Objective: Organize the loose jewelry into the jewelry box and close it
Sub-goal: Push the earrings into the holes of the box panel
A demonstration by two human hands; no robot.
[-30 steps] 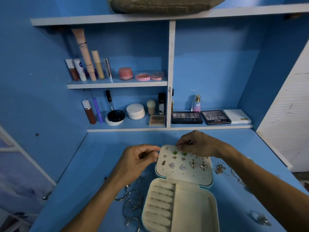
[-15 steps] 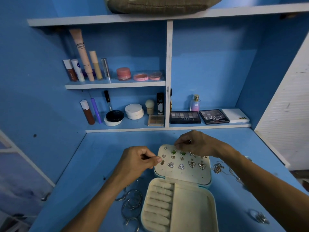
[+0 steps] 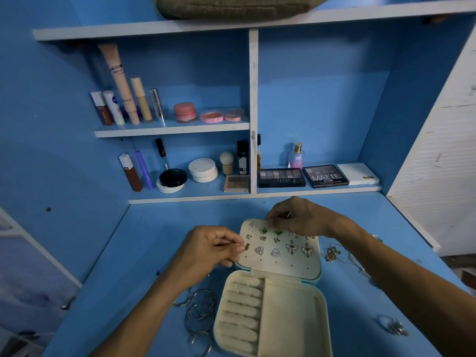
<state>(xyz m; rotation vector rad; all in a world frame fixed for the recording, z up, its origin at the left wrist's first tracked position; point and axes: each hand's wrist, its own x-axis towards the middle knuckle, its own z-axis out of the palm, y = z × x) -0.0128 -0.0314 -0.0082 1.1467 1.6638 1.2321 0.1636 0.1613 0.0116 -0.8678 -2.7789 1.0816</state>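
Both arms bare from hand to frame edge. Left hand [image 3: 206,251], left forearm [image 3: 144,313]: slim, thumbnail [image 3: 240,248] short. Right hand [image 3: 301,217], right forearm [image 3: 412,279]: same build. Small glint [image 3: 377,238] just past my right wrist, can't tell if it's worn.

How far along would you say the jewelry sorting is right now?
Done: several earrings sit on the lid panel of the open box. In hand: the left hand pinches a small earring at the panel's left edge; the right hand grips its top edge. Left: bangles, chains and a ring lie loose on the desk; the box needs closing.
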